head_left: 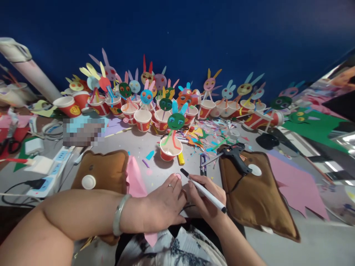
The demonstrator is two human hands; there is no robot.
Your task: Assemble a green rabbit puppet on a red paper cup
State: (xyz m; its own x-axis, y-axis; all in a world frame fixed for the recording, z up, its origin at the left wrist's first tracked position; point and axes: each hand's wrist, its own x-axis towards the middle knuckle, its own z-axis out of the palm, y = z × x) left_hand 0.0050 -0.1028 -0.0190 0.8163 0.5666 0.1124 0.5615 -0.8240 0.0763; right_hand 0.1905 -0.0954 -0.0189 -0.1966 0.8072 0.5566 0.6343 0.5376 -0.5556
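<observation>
My right hand [208,194] grips a white marker [208,195] in a writing hold, its black end [184,173] pointing up and to the left. Beside it, my left hand [163,201] lies palm down, fingers close together, holding a small pink paper circle [179,176] against the grey table. Only the circle's edge shows past the fingertips. Just beyond my hands stands a red-and-white paper cup [168,156], with a green rabbit-face paper cutout [176,121] rising from it on paper strips. A yellow stick-like piece [181,159] lies by the cup.
Several similar cups with paper rabbits [142,120] line the blue wall. Paper scraps [199,136] litter the middle. A black glue gun [235,159] rests on the right brown cushion [249,199]; another brown cushion [101,168] lies left, near a power strip [52,173] and scissors [11,136].
</observation>
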